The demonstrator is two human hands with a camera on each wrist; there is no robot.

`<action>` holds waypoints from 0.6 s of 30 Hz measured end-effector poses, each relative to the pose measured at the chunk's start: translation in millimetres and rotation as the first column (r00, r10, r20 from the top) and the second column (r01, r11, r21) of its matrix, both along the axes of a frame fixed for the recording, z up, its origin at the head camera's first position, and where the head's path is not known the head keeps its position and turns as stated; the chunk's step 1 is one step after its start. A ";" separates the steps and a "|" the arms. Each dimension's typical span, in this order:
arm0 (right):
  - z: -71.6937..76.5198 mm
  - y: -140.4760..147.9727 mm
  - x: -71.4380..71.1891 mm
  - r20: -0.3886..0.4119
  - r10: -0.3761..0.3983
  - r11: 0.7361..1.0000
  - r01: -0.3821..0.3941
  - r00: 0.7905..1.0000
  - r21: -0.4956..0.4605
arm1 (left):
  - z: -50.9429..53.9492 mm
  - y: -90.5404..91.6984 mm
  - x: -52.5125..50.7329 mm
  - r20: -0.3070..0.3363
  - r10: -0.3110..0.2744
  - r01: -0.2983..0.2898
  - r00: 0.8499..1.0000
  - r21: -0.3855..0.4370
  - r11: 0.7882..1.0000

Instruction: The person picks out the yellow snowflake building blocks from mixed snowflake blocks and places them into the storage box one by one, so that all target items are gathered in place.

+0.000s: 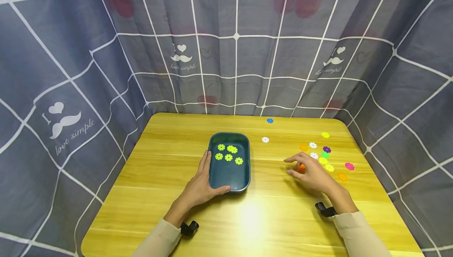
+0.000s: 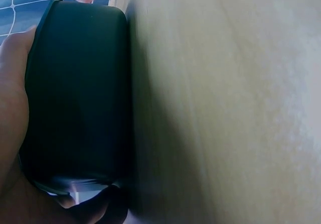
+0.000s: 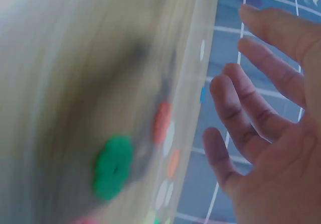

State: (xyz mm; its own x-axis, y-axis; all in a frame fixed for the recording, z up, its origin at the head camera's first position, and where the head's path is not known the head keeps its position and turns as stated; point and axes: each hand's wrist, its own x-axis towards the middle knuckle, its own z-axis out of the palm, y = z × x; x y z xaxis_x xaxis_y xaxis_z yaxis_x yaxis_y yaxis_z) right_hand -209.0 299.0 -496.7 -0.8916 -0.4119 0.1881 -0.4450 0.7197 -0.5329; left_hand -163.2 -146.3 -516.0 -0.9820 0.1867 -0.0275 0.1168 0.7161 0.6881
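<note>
A dark blue-green rectangular tray (image 1: 230, 178) stands on the table, with several yellow-green flower-shaped discs (image 1: 228, 157) lying flat in its far half. My left hand (image 1: 201, 184) holds the tray at its near left corner, fingers along the left side and thumb over the near rim. In the left wrist view the tray's outer wall (image 2: 80, 93) fills much of the picture. My right hand (image 1: 311, 172) hovers over the table to the right, fingers loosely bent and holding nothing. Partly hidden under it lies an orange disc (image 1: 301, 168). In the right wrist view a green disc (image 3: 113, 168) lies below the hand.
Loose discs are scattered at the right: white (image 1: 313, 145), purple (image 1: 326, 149), pink (image 1: 349, 166) and others. One white disc (image 1: 265, 140) and one blue disc (image 1: 270, 121) lie farther back. Grey checked curtains (image 1: 212, 52) surround the wooden table (image 1: 155, 162).
</note>
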 end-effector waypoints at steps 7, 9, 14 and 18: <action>1.2 32.8 10.4 0.056 -0.014 1.000 0.015 0.998 -0.010 | 0.7 0.0 -0.7 -0.004 0.001 -0.001 1.000 -0.001 1.000; 0.4 43.0 13.5 0.059 -0.021 1.000 0.022 0.998 -0.015 | 0.2 0.0 -0.5 -0.005 0.000 0.000 1.000 -0.001 1.000; -3.0 65.7 22.1 0.086 -0.045 0.998 0.048 0.995 -0.039 | 0.0 0.4 0.4 -0.002 -0.003 0.003 1.000 0.001 1.000; -9.9 82.8 26.8 0.092 -0.066 0.997 0.070 0.994 -0.035 | 0.4 1.0 0.8 0.000 0.000 0.000 1.000 -0.003 1.000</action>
